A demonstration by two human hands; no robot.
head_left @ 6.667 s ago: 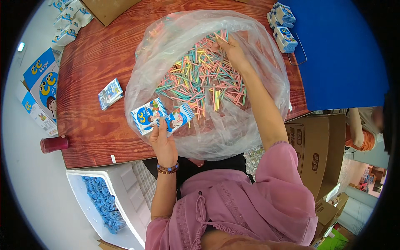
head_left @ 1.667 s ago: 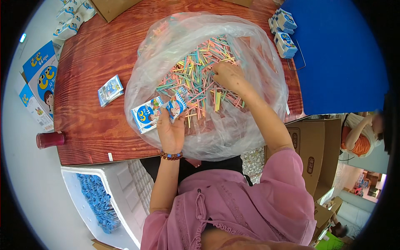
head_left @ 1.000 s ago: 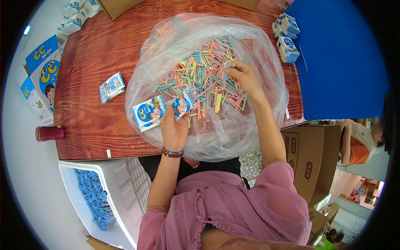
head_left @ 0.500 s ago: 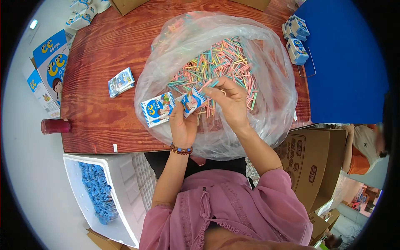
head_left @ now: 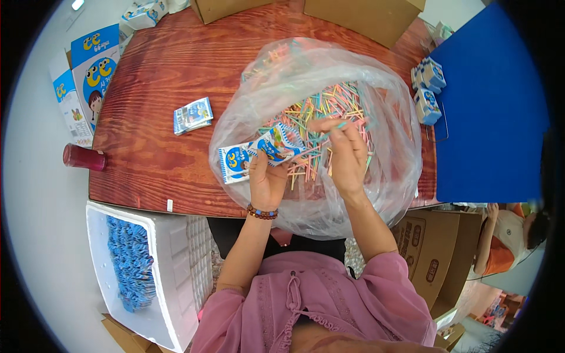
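Two bare hands work above a clear plastic bag (head_left: 232, 115), which lies wide open on the reddish wooden table (head_left: 159, 70). The left hand (head_left: 269, 185), with beads at its wrist, grasps a blue-and-white packet (head_left: 276, 145) between thumb and fingers; this packet is tilted over the near left side of the bag, and the fingers behind it are mostly hidden. Its right end is near some sticks, so the edge is difficult to separate from them. A second packet (head_left: 233, 167) lies just beneath, partly covered by the first. The right hand (head_left: 348, 165) is over the pile of pastel sticks (head_left: 338, 97), to the right of the held packet and apart from it. Its fingertips are blurred, and I cannot tell whether they pinch a stick or nothing. Many sticks at the far side appear only dimly through the cloudy plastic. At the top edge, two cardboard boxes (head_left: 368, 17) are cut off by the frame. At the right, another person (head_left: 505, 241) is only partly visible, near the dark rim.
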